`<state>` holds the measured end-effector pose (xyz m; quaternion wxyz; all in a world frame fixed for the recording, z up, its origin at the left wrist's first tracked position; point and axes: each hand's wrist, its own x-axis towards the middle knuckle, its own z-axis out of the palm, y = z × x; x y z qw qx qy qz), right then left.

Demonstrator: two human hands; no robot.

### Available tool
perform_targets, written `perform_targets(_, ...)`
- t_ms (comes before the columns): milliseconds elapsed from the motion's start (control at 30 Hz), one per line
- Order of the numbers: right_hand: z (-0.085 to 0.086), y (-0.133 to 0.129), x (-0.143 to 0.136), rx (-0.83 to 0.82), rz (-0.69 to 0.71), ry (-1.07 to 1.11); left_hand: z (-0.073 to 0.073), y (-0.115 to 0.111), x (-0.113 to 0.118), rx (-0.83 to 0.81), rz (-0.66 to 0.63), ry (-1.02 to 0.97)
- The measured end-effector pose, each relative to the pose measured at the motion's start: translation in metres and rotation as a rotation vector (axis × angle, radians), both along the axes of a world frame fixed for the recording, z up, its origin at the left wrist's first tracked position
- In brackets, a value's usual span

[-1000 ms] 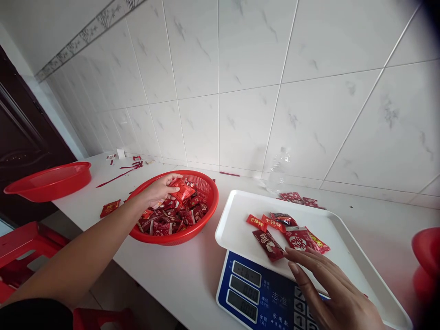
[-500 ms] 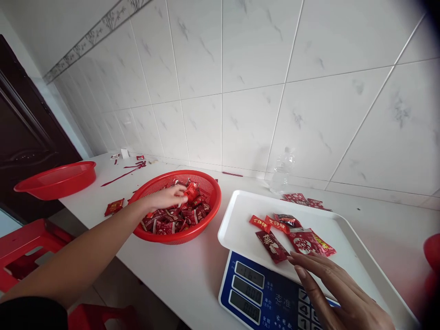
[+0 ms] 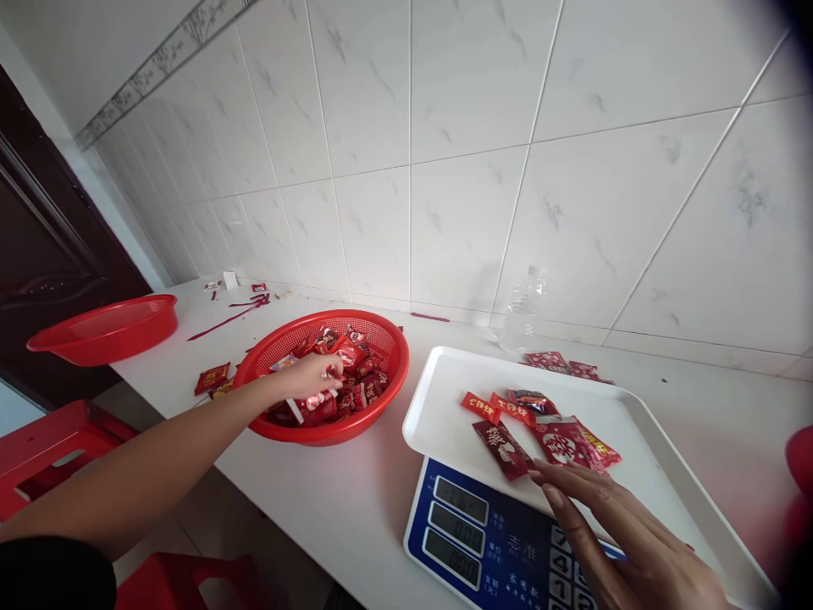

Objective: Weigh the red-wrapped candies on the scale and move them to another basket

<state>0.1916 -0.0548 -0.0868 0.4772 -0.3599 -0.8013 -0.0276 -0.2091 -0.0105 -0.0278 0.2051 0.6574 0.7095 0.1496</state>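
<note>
My left hand (image 3: 316,376) reaches into the red perforated basket (image 3: 399,364), its fingers curled among red candy packets (image 3: 365,391); whatever they grip is too small to make out. My right hand (image 3: 635,538), fingers stretched out and holding nothing, hovers over the front edge of the white tray (image 3: 438,373). Its fingertips are near a dark red packet (image 3: 501,449). Several red packets lie in the tray, among them a pink-red one (image 3: 562,442). Under the tray sits a blue scale (image 3: 501,542) with three small displays.
A second red basket (image 3: 107,332) stands at the table's far left. Loose packets (image 3: 212,379) lie left of the near basket. A clear bottle (image 3: 522,313) and more packets (image 3: 547,363) are behind the tray. Red stools (image 3: 57,449) stand at lower left.
My left hand has moved slightly left and down within the basket, and its fingers are more curled. A white-edged packet now shows beneath it. My right hand has hardly moved.
</note>
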Motion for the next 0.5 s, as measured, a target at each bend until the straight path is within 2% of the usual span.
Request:
perform_targets(133, -0.008, 0.001, 0.003, -0.032, 0.002, 0.010, 0.016, 0.022, -0.008, 0.188, 0.165, -0.099)
perform_targets(233, -0.016, 0.002, 0.005, -0.056, -0.001, 0.007, 0.022, 0.034, -0.016, 0.209, 0.233, -0.164)
perform_targets(333, -0.018, 0.002, 0.007, -0.070, -0.005, 0.007, 0.021, 0.033, -0.025, 0.105, 0.196, -0.142)
perform_targets(500, -0.016, 0.000, 0.006, -0.066, 0.012, -0.012, 0.009, 0.016, -0.031, -0.135, 0.014, 0.074)
